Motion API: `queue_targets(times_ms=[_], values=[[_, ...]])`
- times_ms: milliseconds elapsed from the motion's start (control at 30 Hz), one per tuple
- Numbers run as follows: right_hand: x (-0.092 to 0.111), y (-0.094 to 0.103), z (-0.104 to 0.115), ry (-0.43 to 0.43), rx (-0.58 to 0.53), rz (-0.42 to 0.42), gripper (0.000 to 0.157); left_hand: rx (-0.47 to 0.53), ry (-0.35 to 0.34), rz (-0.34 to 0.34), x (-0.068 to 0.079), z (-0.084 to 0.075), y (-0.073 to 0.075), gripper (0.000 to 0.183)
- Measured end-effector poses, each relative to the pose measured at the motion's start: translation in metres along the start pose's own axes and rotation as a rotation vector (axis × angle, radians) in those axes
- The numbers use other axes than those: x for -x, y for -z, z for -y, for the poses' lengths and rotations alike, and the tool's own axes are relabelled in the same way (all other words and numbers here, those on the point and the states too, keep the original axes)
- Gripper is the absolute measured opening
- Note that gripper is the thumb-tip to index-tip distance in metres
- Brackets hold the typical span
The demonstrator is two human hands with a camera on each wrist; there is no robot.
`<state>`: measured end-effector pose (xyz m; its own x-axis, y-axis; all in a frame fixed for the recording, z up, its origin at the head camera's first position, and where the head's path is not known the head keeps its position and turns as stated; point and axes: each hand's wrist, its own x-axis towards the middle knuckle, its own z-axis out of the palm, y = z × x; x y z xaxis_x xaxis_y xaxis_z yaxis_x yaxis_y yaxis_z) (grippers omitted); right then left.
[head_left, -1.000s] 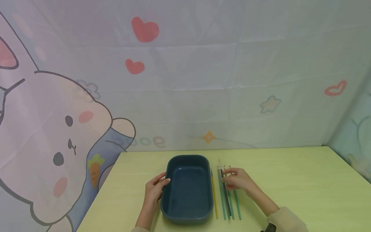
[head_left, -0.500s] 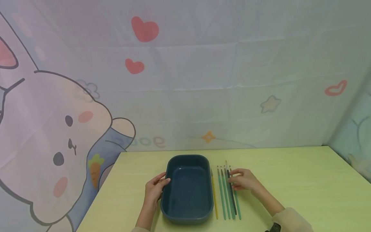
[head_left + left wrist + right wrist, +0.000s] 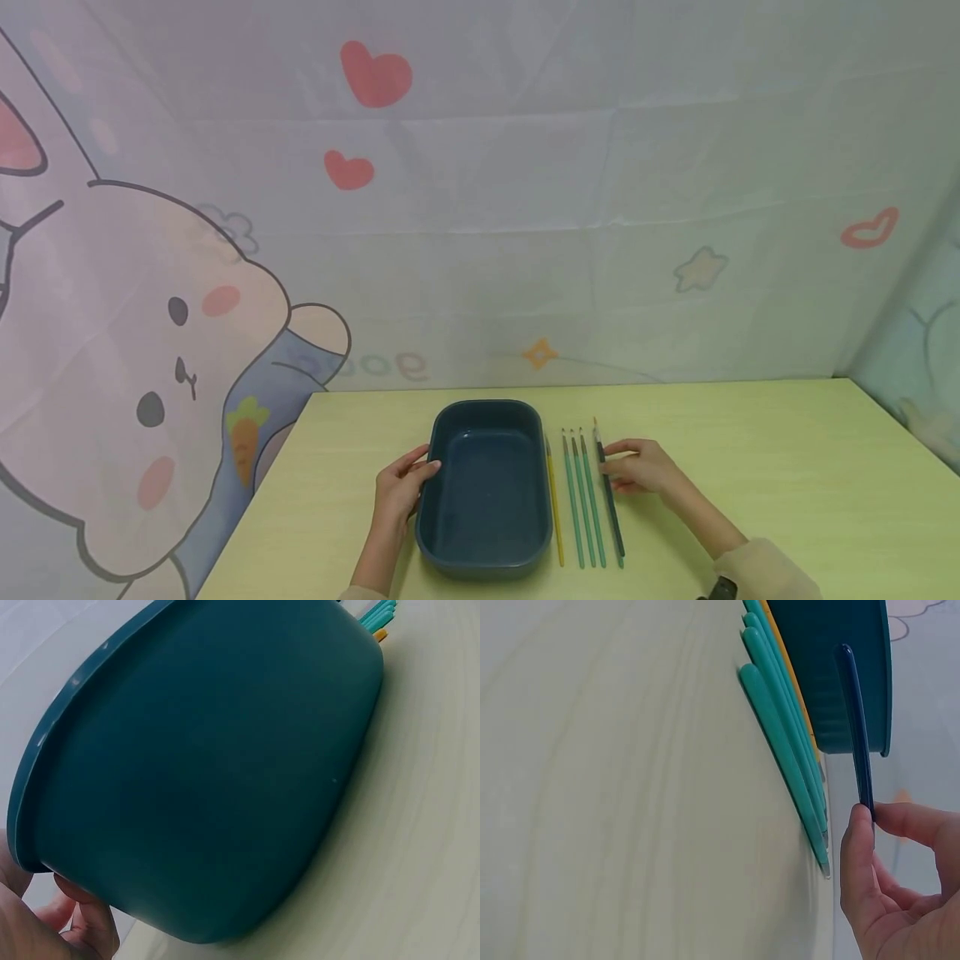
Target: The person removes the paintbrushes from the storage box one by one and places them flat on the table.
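A dark blue plastic basin (image 3: 486,500) stands on the table. At its left side my left hand (image 3: 397,493) grips the rim, thumb over the top and fingers against the outer wall, as the left wrist view also shows. My right hand (image 3: 642,468) pinches a dark blue paintbrush (image 3: 857,727) between thumb and fingertips. In the right wrist view this brush is raised above the table, handle end upward. From the head it overlaps the rightmost green brush. Several green paintbrushes (image 3: 586,496) lie side by side to the right of the basin, with a yellow paintbrush (image 3: 556,510) nearest its wall.
The light yellow table (image 3: 765,467) extends to the right of the brushes. Behind it hangs a pale cloth backdrop (image 3: 495,275) printed with a rabbit, hearts and stars. A dark device (image 3: 723,588) sits at the right wrist by the sleeve.
My right hand has moved right with the dark blue paintbrush, passing over the green brushes to the rightmost one. The left hand and the basin have stayed put.
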<state>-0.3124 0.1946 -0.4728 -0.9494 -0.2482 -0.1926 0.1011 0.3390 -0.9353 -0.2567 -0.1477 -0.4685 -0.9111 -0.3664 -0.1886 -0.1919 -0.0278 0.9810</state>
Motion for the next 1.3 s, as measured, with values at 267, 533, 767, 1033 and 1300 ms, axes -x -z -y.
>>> queue_targets(times_ms=[267, 533, 767, 1033, 1300], values=[[-0.001, 0.005, -0.003, -0.007, 0.007, -0.013, 0.046, 0.009, -0.015, 0.003, 0.001, 0.001, 0.000, 0.047], [-0.003, 0.010, -0.007, -0.006, 0.015, -0.004, 0.048, 0.007, -0.006, 0.004, 0.001, 0.000, 0.001, 0.048], [-0.005, 0.012, -0.012, -0.003, 0.056, -0.005, 0.047, 0.005, -0.003, 0.006, 0.001, 0.000, 0.001, 0.049], [-0.006, 0.009, -0.014, -0.023, 0.148, -0.057, 0.042, 0.011, -0.021, 0.003, 0.002, 0.001, 0.000, 0.048], [-0.008, 0.008, -0.015, -0.030, 0.193, -0.086, 0.040, 0.013, -0.029, 0.002, 0.001, 0.000, 0.000, 0.047]])
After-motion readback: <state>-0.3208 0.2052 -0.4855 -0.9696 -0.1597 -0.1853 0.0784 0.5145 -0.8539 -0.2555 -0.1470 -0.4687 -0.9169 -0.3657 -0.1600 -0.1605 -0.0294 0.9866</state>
